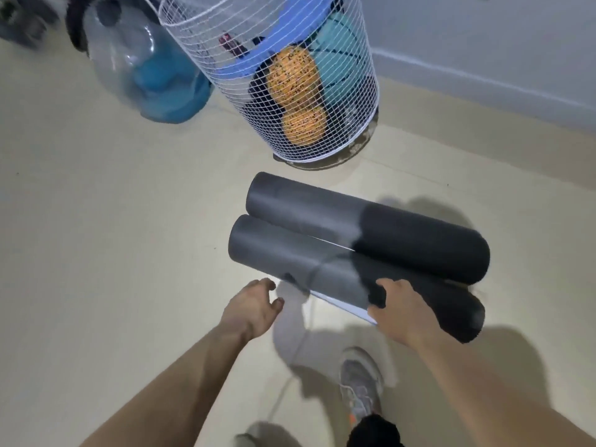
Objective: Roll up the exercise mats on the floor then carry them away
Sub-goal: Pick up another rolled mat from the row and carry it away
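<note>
Two dark grey rolled exercise mats lie side by side on the pale floor. The far roll (371, 225) lies nearer a wire basket. The near roll (309, 269) shows a white edge along its underside. My right hand (395, 312) grips the near roll at its front side, thumb on top. My left hand (253, 306) hovers just left of the near roll's left end with loosely curled fingers and holds nothing; I cannot tell whether it touches the roll.
A white wire basket (354, 75) holding orange and teal balls stands right behind the rolls. A clear water jug (142, 66) sits to its left. The wall (483, 43) runs at the back right. My grey shoe (361, 382) is below the rolls.
</note>
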